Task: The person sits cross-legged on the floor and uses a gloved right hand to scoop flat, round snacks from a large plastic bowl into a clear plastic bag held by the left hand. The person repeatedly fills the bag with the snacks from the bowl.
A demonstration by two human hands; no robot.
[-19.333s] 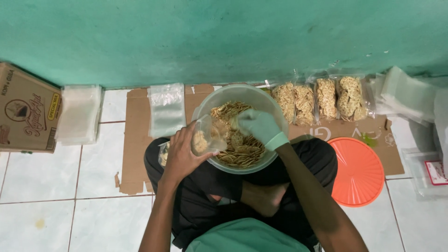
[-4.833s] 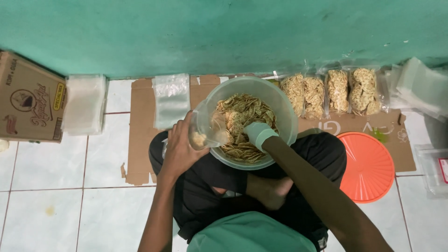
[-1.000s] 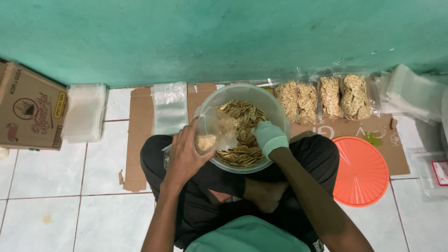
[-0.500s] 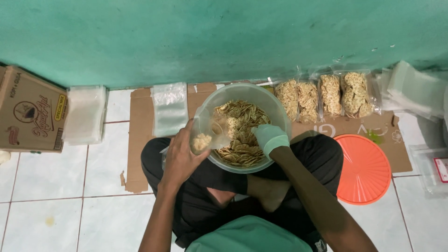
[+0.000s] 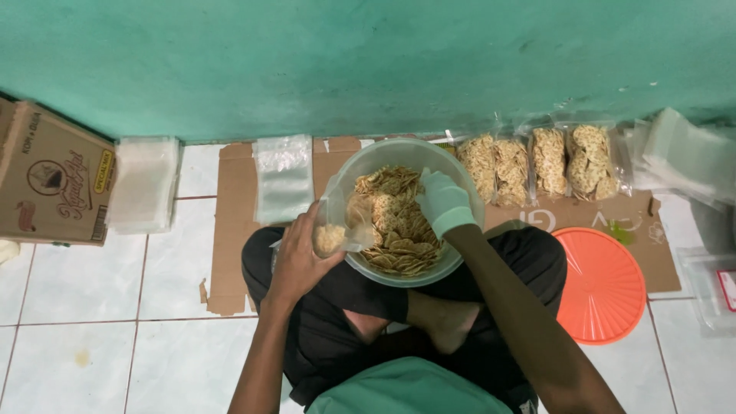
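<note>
The gloved right hand (image 5: pixel 441 201) dips into the clear round bowl (image 5: pixel 452 264) of flat, ridged golden crackers (image 5: pixel 399 230), its fingertips hidden so its grip cannot be told, while the bare left hand (image 5: pixel 300 257) pinches a thin clear plastic bag (image 5: pixel 337 230) against the bowl's left rim

I'm sitting cross-legged on a white tiled floor (image 5: pixel 92 307) against a painted green wall (image 5: pixel 368 61): a home turned packing corner. Flattened cardboard (image 5: pixel 230 230), stacked empty plastic bags (image 5: pixel 142 184) and filled cracker packets (image 5: pixel 537 161) surround me.
</note>
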